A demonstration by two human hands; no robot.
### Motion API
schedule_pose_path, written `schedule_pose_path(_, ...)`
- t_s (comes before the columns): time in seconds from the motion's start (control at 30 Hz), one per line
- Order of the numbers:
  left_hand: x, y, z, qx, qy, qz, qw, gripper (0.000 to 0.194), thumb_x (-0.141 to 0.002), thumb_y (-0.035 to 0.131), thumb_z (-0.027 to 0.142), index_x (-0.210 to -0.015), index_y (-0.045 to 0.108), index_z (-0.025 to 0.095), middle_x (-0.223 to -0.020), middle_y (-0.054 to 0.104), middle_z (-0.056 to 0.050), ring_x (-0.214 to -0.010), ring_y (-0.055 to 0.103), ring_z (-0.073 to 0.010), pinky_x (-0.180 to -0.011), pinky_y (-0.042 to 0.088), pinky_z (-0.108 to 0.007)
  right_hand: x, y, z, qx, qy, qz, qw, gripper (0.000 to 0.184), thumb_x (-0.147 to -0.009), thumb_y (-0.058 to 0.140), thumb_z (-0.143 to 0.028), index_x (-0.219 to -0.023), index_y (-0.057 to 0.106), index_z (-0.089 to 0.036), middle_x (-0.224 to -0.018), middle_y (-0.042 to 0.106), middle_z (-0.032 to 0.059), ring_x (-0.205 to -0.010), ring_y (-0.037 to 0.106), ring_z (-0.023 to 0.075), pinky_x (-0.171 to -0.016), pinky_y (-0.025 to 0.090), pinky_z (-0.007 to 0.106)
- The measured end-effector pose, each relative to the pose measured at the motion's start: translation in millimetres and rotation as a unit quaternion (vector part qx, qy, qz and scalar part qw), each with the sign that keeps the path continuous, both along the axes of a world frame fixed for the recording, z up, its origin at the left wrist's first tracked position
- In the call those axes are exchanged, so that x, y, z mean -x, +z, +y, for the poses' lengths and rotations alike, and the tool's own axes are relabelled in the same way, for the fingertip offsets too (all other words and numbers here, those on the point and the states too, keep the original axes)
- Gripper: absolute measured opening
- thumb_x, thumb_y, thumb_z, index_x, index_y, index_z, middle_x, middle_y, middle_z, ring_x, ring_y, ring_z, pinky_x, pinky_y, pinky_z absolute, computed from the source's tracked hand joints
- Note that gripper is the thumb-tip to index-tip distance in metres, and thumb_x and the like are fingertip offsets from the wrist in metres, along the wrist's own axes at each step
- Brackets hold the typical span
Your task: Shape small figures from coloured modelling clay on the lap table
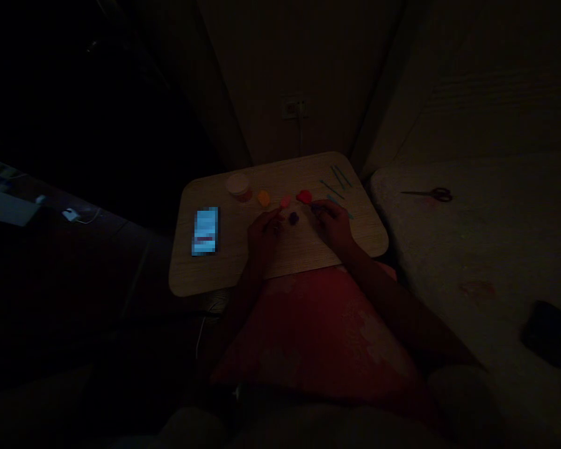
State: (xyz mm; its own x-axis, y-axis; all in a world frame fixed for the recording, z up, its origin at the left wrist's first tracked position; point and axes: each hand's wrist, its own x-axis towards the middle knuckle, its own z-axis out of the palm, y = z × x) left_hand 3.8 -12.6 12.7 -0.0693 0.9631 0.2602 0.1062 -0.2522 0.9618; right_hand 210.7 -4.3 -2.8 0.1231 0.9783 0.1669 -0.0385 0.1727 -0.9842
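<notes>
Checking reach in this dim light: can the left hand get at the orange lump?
Probably yes: the orange lump lies just beyond the left hand, with only bare tabletop visible between.

Surroundings of the fingers. Left of them: a phone, its screen lit and pixelated, lying on the worktop; farther left and lower, a small white device with a thin cable. Beyond them: a wall socket. Right of them: scissors on a pale surface; farther right and nearer the viewer, a dark object, indistinct. Below them: red patterned cloth.
</notes>
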Motion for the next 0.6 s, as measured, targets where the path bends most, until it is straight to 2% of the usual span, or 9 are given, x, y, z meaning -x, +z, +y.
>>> schedule_pose_path(0.1,-2.4,0.4,-0.5,0.035,-0.001,-0.039,0.999,0.032,-0.093,0.069,0.042,-0.115,0.076,0.020,-0.093,0.078,-0.005,-0.058,0.062,-0.0116,-0.054,0.047,-0.024,1.9,1.4,-0.5,0.003,-0.024,0.027,0.999,0.023,-0.080,0.069,-0.039,-0.096,0.074,-0.022,-0.076,0.065,-0.0002,-0.059,0.050,0.0120,-0.054,0.039,0.026)
schedule_pose_path(0.3,-4.6,6.9,-4.9,0.051,0.000,-0.016,0.999,0.019,-0.079,0.080,0.034,-0.084,0.074,0.017,-0.072,0.075,-0.002,-0.057,0.063,-0.0126,-0.053,0.046,-0.022,2.8,4.0,-1.7,0.016,-0.017,0.038,0.999,0.024,-0.079,0.071,-0.039,-0.097,0.075,-0.023,-0.078,0.066,0.0000,-0.058,0.049,0.0110,-0.051,0.038,0.025)
schedule_pose_path(0.47,-2.9,9.0,-6.8,0.046,0.034,0.014,0.998,0.030,-0.063,0.090,0.029,-0.065,0.062,0.018,-0.059,0.065,0.004,-0.054,0.059,-0.0112,-0.051,0.042,-0.021,2.6,2.9,-1.6,0.021,-0.018,0.052,0.998,0.026,-0.078,0.072,-0.039,-0.098,0.076,-0.022,-0.077,0.068,-0.0002,-0.057,0.050,0.0112,-0.052,0.040,0.024)
schedule_pose_path(0.53,-2.6,9.2,-7.1,0.050,0.043,0.026,0.997,0.034,-0.065,0.089,0.028,-0.060,0.057,0.018,-0.054,0.060,0.005,-0.051,0.055,-0.0102,-0.048,0.039,-0.020,2.8,3.0,-1.6,0.016,-0.018,0.051,0.998,0.024,-0.079,0.072,-0.038,-0.096,0.076,-0.022,-0.076,0.067,-0.0003,-0.057,0.050,0.0112,-0.052,0.040,0.025)
schedule_pose_path(0.6,-2.9,9.5,-7.5,0.058,0.036,0.026,0.997,0.033,-0.075,0.082,0.031,-0.059,0.056,0.019,-0.052,0.058,0.004,-0.049,0.053,-0.0099,-0.048,0.038,-0.021,2.7,3.0,-1.4,0.009,-0.017,0.042,0.999,0.024,-0.079,0.071,-0.039,-0.096,0.075,-0.022,-0.077,0.067,0.0001,-0.058,0.050,0.0115,-0.052,0.039,0.025)
